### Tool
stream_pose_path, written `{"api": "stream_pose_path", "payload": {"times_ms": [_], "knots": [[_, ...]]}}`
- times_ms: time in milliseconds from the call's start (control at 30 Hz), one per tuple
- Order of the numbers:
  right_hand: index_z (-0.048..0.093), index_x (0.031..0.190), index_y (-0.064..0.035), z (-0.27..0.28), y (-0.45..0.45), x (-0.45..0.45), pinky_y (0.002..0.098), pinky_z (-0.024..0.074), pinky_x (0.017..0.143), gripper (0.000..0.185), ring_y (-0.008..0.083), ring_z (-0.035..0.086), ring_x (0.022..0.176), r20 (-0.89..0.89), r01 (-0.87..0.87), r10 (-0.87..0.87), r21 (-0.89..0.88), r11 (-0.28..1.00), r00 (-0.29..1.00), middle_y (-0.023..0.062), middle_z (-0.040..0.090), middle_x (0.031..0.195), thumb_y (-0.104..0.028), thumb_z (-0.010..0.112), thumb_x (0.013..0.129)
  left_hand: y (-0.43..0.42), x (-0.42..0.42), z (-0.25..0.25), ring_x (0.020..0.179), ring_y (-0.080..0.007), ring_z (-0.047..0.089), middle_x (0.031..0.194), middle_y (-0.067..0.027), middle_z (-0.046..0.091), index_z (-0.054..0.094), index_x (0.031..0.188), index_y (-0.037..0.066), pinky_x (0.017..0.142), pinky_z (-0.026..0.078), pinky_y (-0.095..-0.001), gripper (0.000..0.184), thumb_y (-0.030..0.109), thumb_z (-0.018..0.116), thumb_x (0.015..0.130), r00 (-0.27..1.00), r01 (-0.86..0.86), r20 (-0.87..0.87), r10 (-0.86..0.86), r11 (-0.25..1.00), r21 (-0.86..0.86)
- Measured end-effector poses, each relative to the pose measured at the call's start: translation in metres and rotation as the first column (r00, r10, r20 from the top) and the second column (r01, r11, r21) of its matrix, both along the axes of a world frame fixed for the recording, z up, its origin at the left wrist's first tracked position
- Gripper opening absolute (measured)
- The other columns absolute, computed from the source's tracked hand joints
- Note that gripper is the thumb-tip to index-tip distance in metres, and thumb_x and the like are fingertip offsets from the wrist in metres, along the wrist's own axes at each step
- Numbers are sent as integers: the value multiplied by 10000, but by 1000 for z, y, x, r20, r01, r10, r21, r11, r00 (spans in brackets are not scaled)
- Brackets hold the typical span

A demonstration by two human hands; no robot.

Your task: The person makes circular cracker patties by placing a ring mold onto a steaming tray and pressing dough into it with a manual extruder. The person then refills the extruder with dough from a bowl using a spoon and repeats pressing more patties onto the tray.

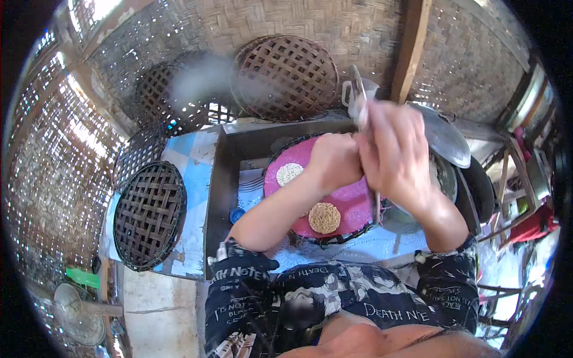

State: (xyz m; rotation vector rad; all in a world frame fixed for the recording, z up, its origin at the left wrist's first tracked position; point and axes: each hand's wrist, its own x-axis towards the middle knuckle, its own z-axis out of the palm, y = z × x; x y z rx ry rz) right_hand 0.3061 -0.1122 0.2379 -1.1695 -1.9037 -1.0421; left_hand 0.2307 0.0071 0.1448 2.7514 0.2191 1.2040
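Observation:
My left hand (335, 160) is closed in a fist above the pink sheet (352, 200), its fingers mostly hidden against my right hand. My right hand (399, 152), slightly blurred, is closed right beside it. From the top of my right hand a long, flat, pale grey thing (359, 89) sticks up; its kind is unclear. A thin stick (377, 207) shows below the hands, and I cannot tell which hand it belongs to. On the pink sheet lie a whitish, grainy round cake (289, 173) and a brown, grainy round cake (324, 218).
A large pot (444, 185) stands to the right, with a metal lid (444, 140) behind it. A woven round tray (150, 216) rests on the blue-and-white surface at left. Another woven tray (286, 77) leans on the back wall. A blue round object (237, 215) sits near my left forearm.

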Motion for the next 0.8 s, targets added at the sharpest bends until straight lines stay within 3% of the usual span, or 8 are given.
{"api": "stream_pose_path", "payload": {"times_ms": [133, 367, 500, 567, 600, 667, 767, 800], "knots": [[392, 1003, -17, -11, -64, -8, 404, 436, 632, 480, 237, 538, 732, -99, -285, 271, -473, 834, 958, 121, 509, 835, 57, 649, 605, -46, -40, 34, 657, -329, 623, 684, -167, 621, 596, 739, 57, 577, 499, -428, 184, 219, 584, 654, 804, -1, -593, -51, 996, -88], [306, 1005, -91, -6, -132, 25, 238, 380, 579, 457, 114, 447, 666, -735, -380, -123, -477, 793, 666, 39, 444, 731, 65, 538, 643, -73, -56, 22, 605, -271, 594, 645, -97, 608, 599, 717, 38, 691, 450, -336, 208, 226, 622, 629, 936, 229, -296, -192, 969, 96], [386, 1060, -61, -19, -177, 61, 242, 407, 621, 406, 115, 464, 676, -888, -170, 62, -19, 985, 455, 44, 468, 777, -3, 556, 696, -28, -58, -4, 734, -210, 607, 774, -69, 628, 625, 915, 54, 827, 431, -364, 361, 208, 725, 605, 945, 288, -60, -320, 908, -304], [396, 1020, -73, -30, -183, 69, 260, 411, 662, 324, 153, 481, 717, -856, -130, 382, 360, 924, 348, 60, 481, 787, -35, 559, 742, -13, -60, -24, 857, -166, 591, 1096, -121, 575, 555, 1106, 25, 794, 486, -353, 537, 113, 768, 621, 809, 410, 210, -549, 272, -871], [397, 1001, -79, -38, -178, 69, 271, 413, 683, 287, 173, 488, 738, -781, -110, 553, 547, 830, 292, 66, 487, 790, -42, 554, 764, -28, -55, -19, 863, -200, 605, 1090, -213, 554, 453, 1232, 42, 728, 533, -361, 588, 78, 703, 702, 695, 458, 460, -552, -153, -876], [399, 984, -94, -57, -160, 66, 303, 422, 705, 244, 182, 505, 783, -657, -68, 710, 720, 691, 254, 82, 518, 815, -1, 516, 791, -50, -46, -12, 876, -189, 606, 1210, -264, 457, 431, 1258, 40, 747, 526, -341, 611, 45, 689, 705, 476, 563, 771, -424, -527, -637], [370, 1000, -138, -86, -134, 55, 287, 490, 642, 240, 184, 547, 804, -755, -65, 654, 655, 753, -34, 80, 522, 889, -39, 517, 838, -54, -5, -23, 1247, -353, 325, 1385, -161, 295, 553, 1109, 152, 996, 290, -552, 460, 105, 723, 684, 452, 855, 732, -509, 13, -519], [355, 1014, -157, -93, -126, 50, 304, 515, 625, 276, 204, 545, 850, -781, -174, 596, 624, 762, -188, 71, 505, 934, -36, 528, 836, -61, -2, -16, 1252, -385, 305, 1381, -143, 310, 579, 1019, 180, 1001, 286, -551, 347, 145, 717, 702, 387, 891, 801, -457, -38, -452]]}}
